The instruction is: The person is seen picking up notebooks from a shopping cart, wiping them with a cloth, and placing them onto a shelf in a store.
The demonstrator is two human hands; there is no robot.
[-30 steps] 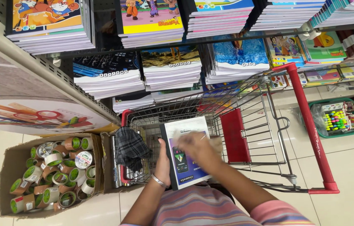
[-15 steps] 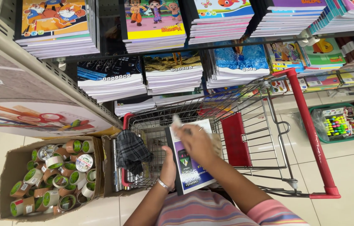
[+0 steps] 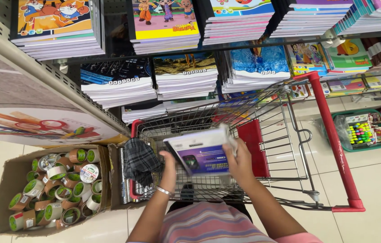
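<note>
Both hands hold a flat packaged book (image 3: 201,153) over the basket of the wire shopping cart (image 3: 285,148), its purple-and-white face tilted up toward the camera. The left hand (image 3: 169,168) is closed on the near left edge, thumb on top; the right hand (image 3: 240,162) grips the right edge, fingers curled round the side. The thing looks light and fairly stiff, a thin slab that keeps its shape with no sag between the two hands. Its surface shines (probably a plastic wrap, though the view is too soft to be sure), so it is likely slippery, and a pinch at one corner could let it slide. The long edges, as gripped now, seem the safest place to take hold; the corners would dent easily against the cart wires. A checked cloth (image 3: 140,159) hangs over the cart's left rim, and a cardboard box of tape rolls (image 3: 6,189) sits on the floor just beside it. Stacked notebooks (image 3: 183,81) fill the shelves beyond.
</note>
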